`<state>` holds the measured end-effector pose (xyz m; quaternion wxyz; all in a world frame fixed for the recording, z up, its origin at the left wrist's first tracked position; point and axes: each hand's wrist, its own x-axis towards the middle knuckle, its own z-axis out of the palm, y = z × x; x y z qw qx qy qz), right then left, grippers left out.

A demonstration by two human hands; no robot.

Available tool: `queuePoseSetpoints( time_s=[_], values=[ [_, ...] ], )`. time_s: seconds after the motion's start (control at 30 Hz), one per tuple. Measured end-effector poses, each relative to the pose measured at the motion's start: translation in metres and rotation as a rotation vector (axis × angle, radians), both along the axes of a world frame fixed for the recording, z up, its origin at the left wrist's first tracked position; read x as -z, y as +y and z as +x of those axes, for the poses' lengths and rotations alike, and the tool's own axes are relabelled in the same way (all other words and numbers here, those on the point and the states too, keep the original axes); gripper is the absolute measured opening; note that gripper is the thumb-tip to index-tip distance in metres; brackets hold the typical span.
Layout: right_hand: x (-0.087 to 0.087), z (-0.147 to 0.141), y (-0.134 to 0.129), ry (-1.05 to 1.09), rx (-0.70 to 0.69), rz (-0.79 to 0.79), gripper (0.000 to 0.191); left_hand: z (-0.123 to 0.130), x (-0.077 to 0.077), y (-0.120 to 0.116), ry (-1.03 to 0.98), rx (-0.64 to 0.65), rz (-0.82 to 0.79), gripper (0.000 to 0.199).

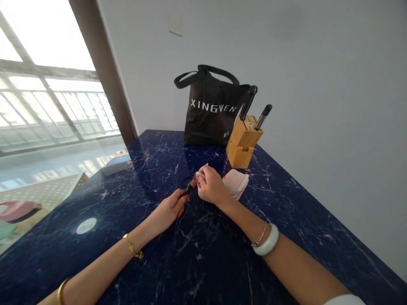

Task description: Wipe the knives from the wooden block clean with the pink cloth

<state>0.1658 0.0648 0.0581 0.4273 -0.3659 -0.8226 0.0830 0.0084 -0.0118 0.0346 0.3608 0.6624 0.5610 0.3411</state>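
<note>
The left hand (174, 203) has its grip wrapped round the handle of a knife (186, 191), slanting away rightward over the tabletop (143, 250); the right hand (210, 185) pinches white cloth (199, 174) at its far end.

Pale wall (324, 106), bright window (60, 76); blue table (140, 186), white-veined

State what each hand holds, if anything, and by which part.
The left hand holds a knife by its black handle. The right hand holds white cloth or tissue, gripped part hidden, at the blade.
</note>
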Motion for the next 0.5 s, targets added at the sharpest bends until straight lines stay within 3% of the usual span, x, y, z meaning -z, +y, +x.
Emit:
queuePoseSetpoints(
  time_s=[0.13,0.23,0.37,0.5],
  values=[
    [0.0,0.012,0.018,0.133,0.109,-0.125,0.008,0.003,-0.004,-0.002,-0.087,0.009,-0.049,0.035],
    [0.002,0.016,0.024,0.222,0.14,-0.217,0.009,0.004,-0.01,-0.003,-0.219,-0.062,-0.111,0.041],
    [0.0,0.013,0.017,0.319,0.121,-0.179,0.011,0.003,-0.016,-0.003,-0.291,-0.209,-0.064,0.038],
    [-0.005,0.008,0.005,0.357,0.096,-0.104,0.013,0.001,-0.011,-0.001,-0.298,-0.279,-0.045,0.032]
  ],
)
